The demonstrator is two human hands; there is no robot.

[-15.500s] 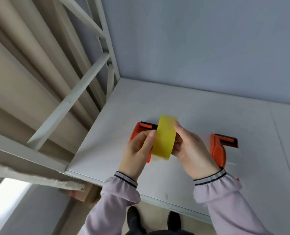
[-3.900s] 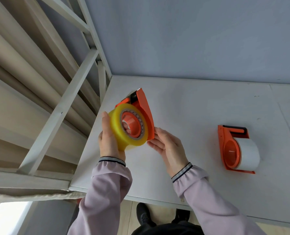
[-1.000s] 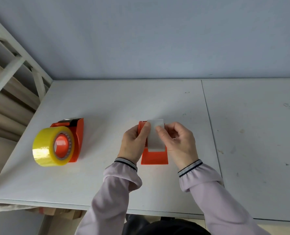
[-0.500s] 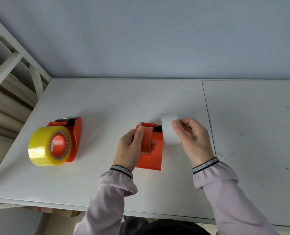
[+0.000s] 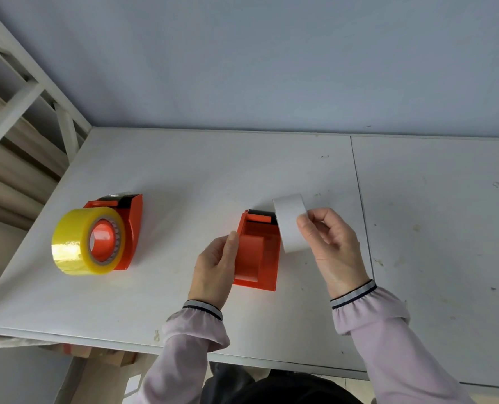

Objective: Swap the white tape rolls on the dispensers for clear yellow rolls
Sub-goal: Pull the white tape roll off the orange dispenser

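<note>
An orange dispenser (image 5: 258, 252) with a bare hub lies in the middle of the white table (image 5: 201, 170). My left hand (image 5: 216, 266) holds it at its left side. Just right of it, my right hand (image 5: 331, 246) pinches a white tape roll (image 5: 290, 225), held on edge and free of the dispenser. At the left lies a second orange dispenser (image 5: 131, 228) with a clear yellow roll (image 5: 82, 242) seated on its hub.
A grey wall rises behind the table. A white metal frame (image 5: 32, 91) stands at the left. A seam (image 5: 362, 211) splits the tabletop right of my hands. The near table edge runs just below my wrists.
My right hand has pulled the white roll off the middle dispenser and carried it slightly right. My left hand stays on the dispenser, whose hub is now bare.
</note>
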